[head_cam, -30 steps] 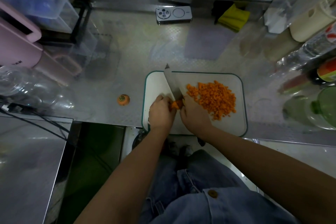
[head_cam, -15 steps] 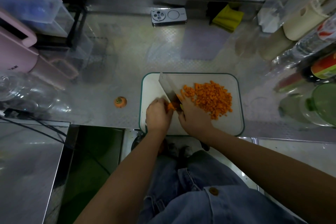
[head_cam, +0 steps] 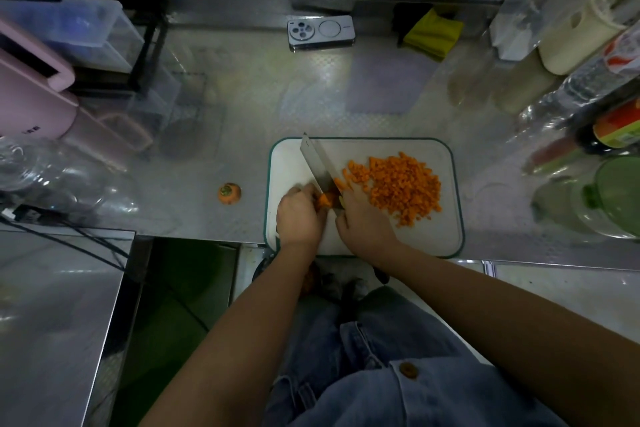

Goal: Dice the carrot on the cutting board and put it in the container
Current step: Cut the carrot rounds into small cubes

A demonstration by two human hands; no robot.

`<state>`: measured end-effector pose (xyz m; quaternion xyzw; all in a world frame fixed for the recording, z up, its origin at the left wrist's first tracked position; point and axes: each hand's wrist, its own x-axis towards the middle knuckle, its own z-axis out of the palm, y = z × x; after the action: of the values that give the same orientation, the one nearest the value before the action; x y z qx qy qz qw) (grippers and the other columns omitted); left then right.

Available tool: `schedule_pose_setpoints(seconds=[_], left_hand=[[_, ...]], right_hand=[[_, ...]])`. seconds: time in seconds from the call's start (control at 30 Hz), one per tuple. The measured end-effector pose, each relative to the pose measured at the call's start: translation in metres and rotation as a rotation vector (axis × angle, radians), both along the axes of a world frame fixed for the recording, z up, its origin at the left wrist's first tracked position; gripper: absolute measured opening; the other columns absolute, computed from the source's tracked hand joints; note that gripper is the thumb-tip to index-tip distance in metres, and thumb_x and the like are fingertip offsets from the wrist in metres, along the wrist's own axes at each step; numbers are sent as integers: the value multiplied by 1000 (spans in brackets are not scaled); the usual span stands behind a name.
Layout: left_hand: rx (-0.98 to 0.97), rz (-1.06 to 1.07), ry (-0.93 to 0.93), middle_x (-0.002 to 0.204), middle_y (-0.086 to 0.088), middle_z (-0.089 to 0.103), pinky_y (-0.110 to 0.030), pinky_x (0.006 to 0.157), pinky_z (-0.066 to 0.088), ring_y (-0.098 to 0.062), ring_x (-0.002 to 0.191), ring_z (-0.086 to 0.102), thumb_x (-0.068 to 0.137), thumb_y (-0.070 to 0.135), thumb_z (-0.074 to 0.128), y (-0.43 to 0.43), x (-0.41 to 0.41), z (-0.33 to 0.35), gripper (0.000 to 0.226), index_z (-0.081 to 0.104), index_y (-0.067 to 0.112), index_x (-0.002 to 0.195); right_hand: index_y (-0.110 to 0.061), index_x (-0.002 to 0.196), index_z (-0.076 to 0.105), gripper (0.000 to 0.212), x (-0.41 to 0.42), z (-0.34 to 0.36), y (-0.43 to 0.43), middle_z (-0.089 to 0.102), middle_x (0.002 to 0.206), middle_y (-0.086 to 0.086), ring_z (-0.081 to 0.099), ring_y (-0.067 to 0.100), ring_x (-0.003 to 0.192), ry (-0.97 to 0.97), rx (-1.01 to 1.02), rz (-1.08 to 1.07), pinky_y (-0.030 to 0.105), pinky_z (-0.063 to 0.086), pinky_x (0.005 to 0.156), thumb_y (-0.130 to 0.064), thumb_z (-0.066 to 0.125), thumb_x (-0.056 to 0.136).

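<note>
Dressed in blue denim: a shirt [head_cam: 467, 399] with a round brown button [head_cam: 408, 369], seamed jeans [head_cam: 381, 329] below; left forearm [head_cam: 242, 322] and right forearm [head_cam: 485, 305] bare.

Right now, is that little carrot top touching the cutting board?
Apart. The head view shows the carrot top lying on the steel counter left of the cutting board, with a strip of bare counter between them.

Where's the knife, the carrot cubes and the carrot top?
knife [head_cam: 317, 165], head view, middle of the blade
carrot cubes [head_cam: 401, 185], head view, middle of the heap
carrot top [head_cam: 229, 193], head view, its middle
</note>
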<state>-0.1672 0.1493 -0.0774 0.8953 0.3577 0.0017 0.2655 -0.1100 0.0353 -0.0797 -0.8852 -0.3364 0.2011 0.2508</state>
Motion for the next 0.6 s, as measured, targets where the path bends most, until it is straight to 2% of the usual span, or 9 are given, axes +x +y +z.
schedule_pose_setpoints(seconds=[0.17, 0.33, 0.47, 0.53, 0.6], left_hand=[[27, -5, 34, 94, -8, 61, -31, 70, 42, -25, 83, 59, 81, 19, 68, -1, 1, 2, 12, 65, 12, 91], [31, 17, 45, 97, -8, 60, -30, 69, 41, -26, 85, 59, 83, 15, 65, -5, 3, 2, 9, 66, 13, 91], [9, 39, 31, 96, -8, 61, -29, 68, 40, -26, 84, 60, 83, 13, 62, -5, 3, 1, 7, 66, 13, 89], [8, 35, 23, 96, -8, 61, -30, 68, 40, -27, 84, 60, 83, 13, 63, -5, 3, 1, 6, 66, 13, 88], [-1, 35, 10, 95, -9, 60, -31, 68, 41, -27, 83, 60, 83, 14, 63, -6, 2, 1, 7, 66, 13, 89]], right_hand=[[-13, 138, 40, 47, 6, 8, -1, 34, 149, 13, 51, 33, 116, -61, -56, 39, 37, 48, 84, -17, 48, 92], [-11, 142, 36, 52, 1, 8, -6, 27, 154, 11, 52, 31, 113, -73, -46, 57, 35, 47, 80, -14, 48, 92], [-9, 124, 48, 34, 0, 8, -2, 45, 134, 14, 56, 29, 100, -43, -64, 40, 34, 47, 71, -13, 48, 90], [-10, 122, 48, 32, -1, 7, 2, 49, 125, 14, 56, 30, 100, -46, -72, 27, 38, 50, 72, -13, 47, 90], [-10, 120, 48, 31, 0, 7, 6, 50, 126, 16, 55, 32, 104, -42, -70, 18, 40, 51, 75, -14, 47, 90]])
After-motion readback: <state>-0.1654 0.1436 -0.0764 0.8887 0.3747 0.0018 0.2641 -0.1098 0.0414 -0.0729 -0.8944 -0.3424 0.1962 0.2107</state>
